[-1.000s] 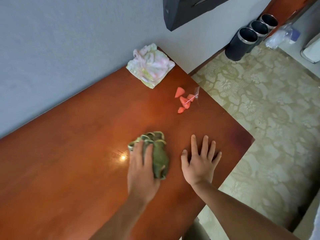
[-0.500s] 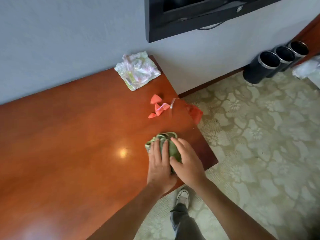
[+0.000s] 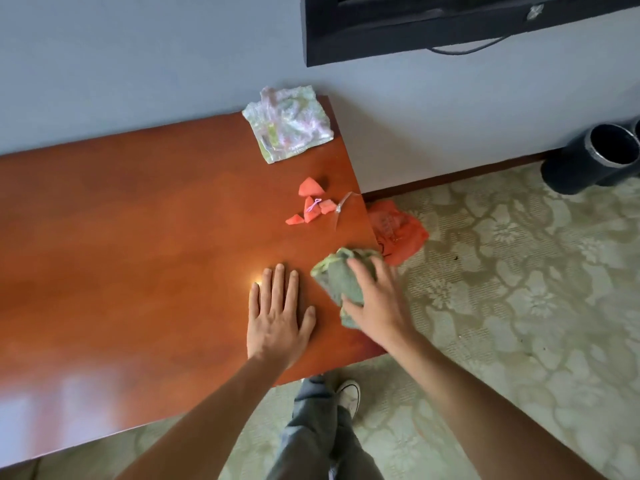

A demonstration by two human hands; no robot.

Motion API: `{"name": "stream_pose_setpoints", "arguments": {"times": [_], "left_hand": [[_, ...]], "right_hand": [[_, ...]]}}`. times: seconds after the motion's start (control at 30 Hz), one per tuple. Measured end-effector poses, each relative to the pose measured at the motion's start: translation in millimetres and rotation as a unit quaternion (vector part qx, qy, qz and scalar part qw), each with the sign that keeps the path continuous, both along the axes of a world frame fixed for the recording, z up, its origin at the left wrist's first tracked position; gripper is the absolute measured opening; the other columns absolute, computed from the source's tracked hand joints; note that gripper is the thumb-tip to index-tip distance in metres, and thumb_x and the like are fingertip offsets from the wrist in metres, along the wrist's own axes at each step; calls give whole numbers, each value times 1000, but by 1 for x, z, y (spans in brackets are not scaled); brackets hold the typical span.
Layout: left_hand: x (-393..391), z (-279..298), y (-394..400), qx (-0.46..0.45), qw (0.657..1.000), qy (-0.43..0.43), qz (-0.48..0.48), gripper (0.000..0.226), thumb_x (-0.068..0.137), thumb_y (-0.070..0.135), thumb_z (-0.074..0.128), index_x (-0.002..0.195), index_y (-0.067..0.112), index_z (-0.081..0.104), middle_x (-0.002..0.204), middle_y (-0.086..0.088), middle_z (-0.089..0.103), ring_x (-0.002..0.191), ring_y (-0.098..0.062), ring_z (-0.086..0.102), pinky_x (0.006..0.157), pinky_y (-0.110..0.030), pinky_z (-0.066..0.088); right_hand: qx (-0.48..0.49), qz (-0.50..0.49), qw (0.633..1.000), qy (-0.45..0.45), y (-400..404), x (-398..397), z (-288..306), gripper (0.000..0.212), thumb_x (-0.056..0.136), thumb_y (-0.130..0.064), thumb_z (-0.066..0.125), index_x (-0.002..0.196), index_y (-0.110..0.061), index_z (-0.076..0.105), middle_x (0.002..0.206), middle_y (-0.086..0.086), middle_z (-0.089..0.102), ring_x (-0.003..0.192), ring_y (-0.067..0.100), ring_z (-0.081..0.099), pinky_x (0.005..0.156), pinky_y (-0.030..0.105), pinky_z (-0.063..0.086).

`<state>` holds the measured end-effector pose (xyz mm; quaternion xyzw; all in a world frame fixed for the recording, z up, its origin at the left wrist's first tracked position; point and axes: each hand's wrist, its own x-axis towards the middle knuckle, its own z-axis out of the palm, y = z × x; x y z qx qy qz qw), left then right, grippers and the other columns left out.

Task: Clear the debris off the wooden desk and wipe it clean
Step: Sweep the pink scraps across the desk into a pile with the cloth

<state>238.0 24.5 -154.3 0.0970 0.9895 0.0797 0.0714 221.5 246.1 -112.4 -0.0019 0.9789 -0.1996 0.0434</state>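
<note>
While orange scraps [image 3: 311, 204] lie ahead on the desk [image 3: 138, 237], the right hand [image 3: 375, 306] now grips the green cloth [image 3: 341, 282], left hand [image 3: 278, 317] spread flat.

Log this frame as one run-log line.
left hand: flat on wooden desk | right hand: holds green cloth at desk edge | red scraps: on desk
</note>
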Motion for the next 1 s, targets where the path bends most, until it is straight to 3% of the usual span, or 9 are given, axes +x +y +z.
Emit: {"name": "stream_pose_setpoints", "arguments": {"times": [0.13, 0.33, 0.4, 0.5, 0.57, 0.67, 0.77, 0.9, 1.0], "left_hand": [[0, -1, 5, -24, 1000, -4, 17, 77, 101, 65, 25, 166, 27, 11, 174, -7, 4, 161, -30, -2, 128, -57, 6], [2, 3, 4, -8, 1000, -3, 18, 76, 99, 66, 31, 166, 32, 16, 174, -5, 8, 161, -28, 1, 127, -60, 10], [1, 6, 4, 15, 999, 9, 29, 71, 99, 59, 37, 164, 30, 27, 173, -4, 14, 161, -27, 5, 127, -60, 14], [1, 7, 4, 52, 997, 35, 38, 65, 97, 46, 42, 158, 24, 42, 171, -5, 23, 160, -26, 12, 126, -60, 19], [2, 6, 4, 69, 995, 55, 41, 62, 95, 40, 46, 154, 21, 50, 169, -6, 29, 159, -27, 18, 125, -59, 21], [1, 3, 2, 92, 991, 81, 43, 59, 94, 37, 48, 147, 12, 56, 164, -9, 38, 157, -28, 27, 124, -59, 25], [2, 4, 2, 92, 990, 96, 51, 57, 93, 31, 49, 143, 8, 59, 161, -10, 44, 154, -28, 32, 123, -59, 27], [3, 8, 6, 72, 989, 103, 80, 58, 91, 28, 52, 146, 10, 58, 162, -9, 42, 155, -27, 31, 124, -58, 26], [2, 11, 8, 51, 983, 101, 143, 66, 87, 30, 58, 151, 14, 53, 165, -9, 38, 156, -29, 29, 124, -59, 24]], "right_hand": [[-23, -145, 989, 31, -5, -18, -6, 74, 77, -36, 84, 143, -22, 54, 142, 11, 52, 119, 32, 48, 95, 44, 50], [-15, 208, 978, 20, 10, 7, -2, 80, 71, -37, 78, 146, -25, 52, 140, 3, 55, 117, 27, 54, 96, 40, 55], [16, 162, 986, 24, 30, -13, -3, 80, 68, -35, 81, 143, -26, 55, 138, 2, 56, 118, 26, 55, 90, 42, 58], [15, -31, 999, 16, 15, -24, -5, 77, 69, -35, 82, 141, -22, 58, 133, 5, 57, 116, 30, 52, 93, 47, 54], [-5, -45, 999, 22, -17, -15, -6, 75, 71, -33, 81, 141, -21, 59, 134, 7, 56, 115, 31, 50, 98, 44, 50], [-55, 143, 988, 10, -32, -4, -3, 72, 72, -32, 74, 142, -22, 59, 138, 6, 55, 115, 29, 52, 100, 42, 51], [-18, 284, 959, -8, -4, -33, 5, 74, 72, -37, 72, 143, -27, 57, 139, 0, 54, 113, 24, 52, 95, 38, 54], [48, 149, 988, 4, 3, -47, 8, 75, 67, -38, 79, 139, -26, 60, 133, 4, 58, 105, 26, 53, 86, 43, 56], [-10, 77, 997, 2, -12, -21, 5, 73, 67, -32, 77, 138, -23, 63, 133, 8, 58, 104, 30, 52, 87, 42, 53]]}}
